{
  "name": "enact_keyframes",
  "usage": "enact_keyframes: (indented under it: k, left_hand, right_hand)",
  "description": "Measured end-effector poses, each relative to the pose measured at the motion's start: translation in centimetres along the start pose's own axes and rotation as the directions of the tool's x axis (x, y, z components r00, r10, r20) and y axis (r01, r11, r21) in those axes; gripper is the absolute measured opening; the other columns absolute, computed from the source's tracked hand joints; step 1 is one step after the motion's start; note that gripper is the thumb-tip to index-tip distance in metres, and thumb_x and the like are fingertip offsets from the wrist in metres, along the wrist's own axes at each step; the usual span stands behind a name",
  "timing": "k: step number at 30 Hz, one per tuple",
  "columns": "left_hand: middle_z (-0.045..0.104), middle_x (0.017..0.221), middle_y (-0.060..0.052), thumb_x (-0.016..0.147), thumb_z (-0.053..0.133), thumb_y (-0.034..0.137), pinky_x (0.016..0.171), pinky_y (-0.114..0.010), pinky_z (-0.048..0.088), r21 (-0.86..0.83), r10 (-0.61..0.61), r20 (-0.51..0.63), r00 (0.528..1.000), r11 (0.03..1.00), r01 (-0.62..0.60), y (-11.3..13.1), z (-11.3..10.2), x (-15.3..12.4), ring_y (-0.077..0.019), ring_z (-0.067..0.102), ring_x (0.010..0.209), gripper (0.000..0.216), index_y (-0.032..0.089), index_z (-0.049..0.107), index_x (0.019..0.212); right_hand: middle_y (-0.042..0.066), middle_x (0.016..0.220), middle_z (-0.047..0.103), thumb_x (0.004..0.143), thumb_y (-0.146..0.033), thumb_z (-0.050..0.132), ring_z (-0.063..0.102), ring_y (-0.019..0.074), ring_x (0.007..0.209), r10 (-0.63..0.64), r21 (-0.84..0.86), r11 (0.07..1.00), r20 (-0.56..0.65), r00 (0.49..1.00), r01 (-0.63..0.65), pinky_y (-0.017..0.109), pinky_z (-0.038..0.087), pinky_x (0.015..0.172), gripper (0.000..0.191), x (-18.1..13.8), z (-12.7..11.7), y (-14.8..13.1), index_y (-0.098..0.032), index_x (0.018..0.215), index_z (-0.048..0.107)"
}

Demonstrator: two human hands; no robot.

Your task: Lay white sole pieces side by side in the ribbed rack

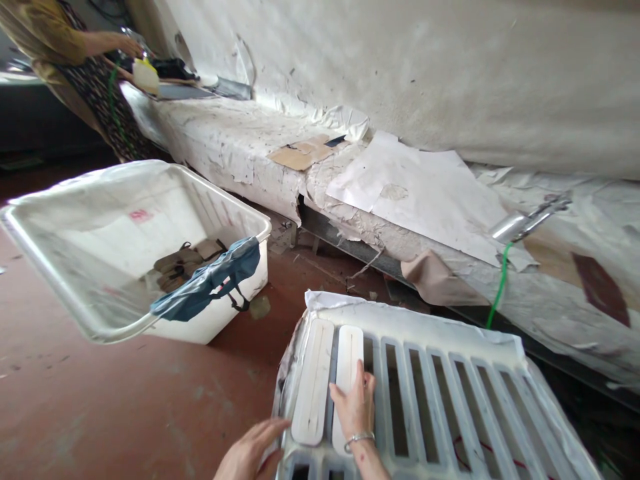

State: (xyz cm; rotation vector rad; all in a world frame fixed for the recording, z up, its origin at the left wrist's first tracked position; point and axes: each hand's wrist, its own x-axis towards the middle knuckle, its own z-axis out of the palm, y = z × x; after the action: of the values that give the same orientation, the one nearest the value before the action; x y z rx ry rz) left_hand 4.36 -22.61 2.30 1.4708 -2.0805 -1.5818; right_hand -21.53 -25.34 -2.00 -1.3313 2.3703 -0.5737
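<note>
A white slatted rack (430,339) with long rounded slots stands low before me. Two long white strips with rounded ends and a thin line down the middle lie side by side on its left part. My right hand (356,403), a bracelet on its wrist, spans the second strip (349,343), thumb at the left edge and fingers at the right. The first strip (313,380) lies just left of it. Beside the rack's left edge, my left hand (253,450) has its fingers stretched toward the lower end of the first strip, holding nothing.
A large white tub (210,333) on the red floor holds brown pieces, with blue cloth (210,280) over its rim. Behind runs a paper-covered bench (225,127) carrying a spray gun (530,220) on a green hose. At the far left, a person (75,67) holds a spray gun with a yellowish cup.
</note>
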Motion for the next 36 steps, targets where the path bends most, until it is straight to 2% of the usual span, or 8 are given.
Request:
enact_keyframes:
  k: [2, 5, 11, 18, 24, 27, 33, 36]
  left_hand:
    - [0.045, 0.15, -0.003, 0.095, 0.035, 0.042, 0.122, -0.044, 0.028, 0.131, 0.12, -0.064, 0.991, 0.985, -0.111, 1.3, 0.5, 5.1, -0.0237, 0.033, 0.144, 0.051, 0.027, 0.048, 0.142]
    - [0.037, 0.155, -0.001, 0.091, 0.037, 0.023, 0.124, -0.051, 0.022, 0.322, 0.241, -0.02, 0.97, 0.92, -0.222, 3.3, 1.5, 11.0, -0.0246, 0.023, 0.148, 0.056, 0.023, 0.04, 0.147]
    - [0.028, 0.159, 0.001, 0.087, 0.039, 0.013, 0.124, -0.054, 0.018, 0.494, 0.277, 0.064, 0.959, 0.826, -0.271, 4.4, 2.1, 16.5, -0.0268, 0.016, 0.15, 0.064, 0.023, 0.034, 0.15]
    - [0.03, 0.159, 0.001, 0.09, 0.045, 0.017, 0.125, -0.052, 0.019, 0.543, 0.336, 0.118, 0.935, 0.766, -0.344, 3.1, 2.4, 18.8, -0.026, 0.018, 0.149, 0.058, 0.024, 0.039, 0.147]
    - [0.027, 0.16, 0.004, 0.095, 0.042, 0.03, 0.125, -0.052, 0.013, 0.52, 0.356, 0.086, 0.931, 0.781, -0.346, 2.1, 3.1, 19.2, -0.0253, 0.015, 0.15, 0.054, 0.027, 0.036, 0.148]
    - [0.026, 0.16, 0.005, 0.095, 0.044, 0.031, 0.125, -0.053, 0.013, 0.519, 0.363, 0.053, 0.93, 0.786, -0.337, 1.8, 3.6, 19.2, -0.0254, 0.015, 0.15, 0.054, 0.029, 0.037, 0.148]
    - [0.027, 0.16, 0.005, 0.097, 0.041, 0.039, 0.125, -0.054, 0.014, 0.523, 0.4, 0.028, 0.916, 0.775, -0.355, 1.2, 4.2, 19.5, -0.0261, 0.015, 0.15, 0.052, 0.03, 0.036, 0.148]
    - [0.027, 0.16, 0.005, 0.098, 0.039, 0.04, 0.125, -0.054, 0.015, 0.537, 0.411, 0.023, 0.911, 0.764, -0.358, 1.0, 4.2, 19.5, -0.0256, 0.015, 0.15, 0.05, 0.031, 0.036, 0.148]
  right_hand:
    - [0.02, 0.126, 0.037, 0.086, -0.031, 0.056, 0.054, 0.0315, 0.11, -0.013, 0.02, 1.0, 0.005, 1.0, 0.013, 0.041, 0.048, 0.094, 0.072, 0.2, 0.5, -0.2, -0.004, 0.147, 0.031]
    - [0.02, 0.128, 0.035, 0.089, -0.034, 0.054, 0.054, 0.031, 0.111, -0.049, 0.06, 0.997, 0.024, 0.998, 0.048, 0.04, 0.049, 0.094, 0.073, 0.4, 1.0, 0.2, -0.005, 0.15, 0.026]
    - [0.021, 0.132, 0.037, 0.092, -0.042, 0.05, 0.057, 0.0308, 0.108, -0.087, 0.023, 0.996, 0.035, 0.996, 0.087, 0.041, 0.053, 0.088, 0.072, 0.4, 1.6, 0.9, -0.006, 0.15, 0.027]
    - [0.024, 0.138, 0.033, 0.1, -0.031, 0.031, 0.056, 0.0326, 0.114, -0.058, -0.213, 0.974, 0.101, 0.993, 0.078, 0.04, 0.053, 0.087, 0.058, 0.5, 1.6, 0.1, -0.003, 0.151, 0.026]
    - [0.016, 0.12, 0.046, 0.096, -0.021, 0.04, 0.059, 0.0279, 0.1, -0.08, -0.48, 0.859, 0.22, 0.972, 0.179, 0.037, 0.053, 0.076, 0.054, 1.6, -0.5, -0.4, -0.011, 0.149, 0.033]
    - [0.015, 0.116, 0.047, 0.095, -0.022, 0.044, 0.059, 0.026, 0.098, -0.103, -0.468, 0.86, 0.237, 0.966, 0.206, 0.035, 0.051, 0.077, 0.055, 2.0, -0.8, -0.3, -0.011, 0.147, 0.034]
    - [0.013, 0.113, 0.044, 0.094, -0.019, 0.043, 0.06, 0.02, 0.085, -0.022, -0.343, 0.932, 0.267, 0.963, 0.116, 0.032, 0.05, 0.073, 0.056, 2.5, -0.5, 0.4, -0.014, 0.149, 0.033]
    - [0.011, 0.107, 0.046, 0.091, -0.012, 0.043, 0.058, 0.0182, 0.084, -0.017, -0.222, 0.972, 0.283, 0.959, 0.082, 0.03, 0.049, 0.08, 0.059, 3.1, -0.9, 1.2, -0.015, 0.149, 0.037]
